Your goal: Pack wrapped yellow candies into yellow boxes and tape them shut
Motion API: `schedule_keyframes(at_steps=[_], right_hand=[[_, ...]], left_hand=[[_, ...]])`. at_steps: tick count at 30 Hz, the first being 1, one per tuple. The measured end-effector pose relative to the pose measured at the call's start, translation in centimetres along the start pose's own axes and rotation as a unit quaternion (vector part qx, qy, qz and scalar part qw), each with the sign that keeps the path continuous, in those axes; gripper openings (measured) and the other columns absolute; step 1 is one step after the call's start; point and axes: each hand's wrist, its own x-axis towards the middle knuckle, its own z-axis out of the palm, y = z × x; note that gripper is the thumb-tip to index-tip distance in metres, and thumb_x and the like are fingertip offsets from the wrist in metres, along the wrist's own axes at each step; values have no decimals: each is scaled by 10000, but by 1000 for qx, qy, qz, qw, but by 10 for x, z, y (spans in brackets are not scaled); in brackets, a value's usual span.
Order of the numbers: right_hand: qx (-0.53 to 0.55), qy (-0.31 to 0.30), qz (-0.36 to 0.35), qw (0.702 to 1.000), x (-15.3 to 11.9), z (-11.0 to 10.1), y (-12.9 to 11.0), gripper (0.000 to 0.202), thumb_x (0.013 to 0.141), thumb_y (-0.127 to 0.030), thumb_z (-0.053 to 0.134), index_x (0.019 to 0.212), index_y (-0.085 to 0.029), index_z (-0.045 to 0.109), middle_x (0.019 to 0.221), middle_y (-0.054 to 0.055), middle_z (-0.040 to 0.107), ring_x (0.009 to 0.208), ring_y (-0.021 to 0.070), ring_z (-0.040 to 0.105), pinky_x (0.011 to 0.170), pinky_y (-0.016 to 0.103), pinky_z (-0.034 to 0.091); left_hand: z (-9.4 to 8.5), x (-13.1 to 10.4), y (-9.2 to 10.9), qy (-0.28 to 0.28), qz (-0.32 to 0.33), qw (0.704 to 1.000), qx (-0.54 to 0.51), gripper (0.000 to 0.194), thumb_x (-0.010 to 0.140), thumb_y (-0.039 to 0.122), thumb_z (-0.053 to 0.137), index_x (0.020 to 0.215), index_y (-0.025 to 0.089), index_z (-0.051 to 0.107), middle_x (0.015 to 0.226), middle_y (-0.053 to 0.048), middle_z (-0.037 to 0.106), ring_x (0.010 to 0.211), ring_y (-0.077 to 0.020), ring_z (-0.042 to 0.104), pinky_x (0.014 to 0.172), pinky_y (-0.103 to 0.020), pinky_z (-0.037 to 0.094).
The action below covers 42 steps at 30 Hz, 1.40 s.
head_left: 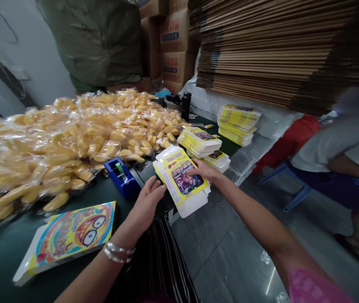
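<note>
My right hand (203,170) grips a small stack of flat yellow printed cartons (184,179), its thumb on the top face. The stack tilts over the table's front edge, its white flaps sticking out. Close to the left edge of these cartons is my left hand (149,195), fingers apart and holding nothing. On the table in front of my left forearm lies a formed yellow box (78,233) with a cartoon face and an open white end flap. A blue tape dispenser (122,176) stands just beyond my left hand.
A large heap of bagged yellow pieces (72,134) covers the table's far left. More carton stacks (200,141) (238,124) are at the right, near a black bottle (186,106). Flattened cardboard (261,50) is piled behind. A seated person (333,147) is at right.
</note>
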Motion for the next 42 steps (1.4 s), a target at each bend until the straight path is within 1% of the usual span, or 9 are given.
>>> schedule_keyframes(at_steps=[12,22,25,28,30,32,35,38,42], right_hand=[[-131,21,39,990,22,0,-8,253,682,-218,834,900,-167,715,844,65,788,667,213,715,715,409,618],[-188,42,72,979,19,4,-7,291,714,-249,816,961,-133,717,856,148,772,615,240,708,639,431,550],[-229,40,81,969,18,5,-15,251,848,-297,702,1023,-118,703,892,191,765,649,244,722,664,465,506],[-398,121,33,909,9,13,-27,210,765,-253,785,932,-152,706,930,222,746,852,379,720,768,571,486],[-511,170,-64,840,-8,33,-33,285,703,-258,834,946,-193,699,1054,231,716,1069,481,642,888,655,443],[-546,126,-217,800,-33,70,-32,339,778,-350,765,1080,-224,674,1127,199,696,1090,460,639,913,652,464],[-451,-95,-379,803,-65,149,-16,469,856,-484,690,1270,-289,586,1168,128,695,1043,344,681,890,538,550],[-456,-227,-408,757,-64,225,5,841,705,-485,837,1431,-263,475,1439,169,523,1309,392,511,1048,569,456],[-549,-251,-336,723,-27,277,21,1119,541,-528,906,1493,-222,405,1484,238,435,1357,499,395,1035,680,373]], left_hand=[[-54,-79,26,-7,107,989,98,559,672,309,826,1200,300,640,1297,-65,673,1319,-298,540,1032,-396,516],[-170,-121,85,252,176,942,131,455,676,317,812,1106,294,665,1187,-28,722,1137,-260,655,963,-364,543],[-198,-117,88,252,190,925,211,419,690,346,793,1082,263,669,1161,-54,727,1119,-264,657,985,-394,528],[-224,-111,92,206,193,880,383,460,690,400,788,1112,240,700,1262,-84,692,1200,-301,604,1091,-432,438],[-240,-107,97,176,179,866,432,515,664,428,803,1137,244,714,1321,-82,667,1237,-315,574,1128,-427,390],[-255,-102,100,171,156,875,425,539,668,461,785,1151,236,707,1296,-94,682,1200,-317,595,1088,-425,427],[-273,-99,100,209,125,850,467,500,771,476,659,1186,198,667,1161,-128,725,1048,-309,661,979,-453,492],[-281,-105,92,234,104,811,526,430,831,438,585,1179,198,661,1088,-128,743,981,-309,680,934,-453,496],[-276,-125,79,235,114,831,491,318,852,454,571,1032,220,690,1052,-78,750,975,-272,679,876,-357,511]])
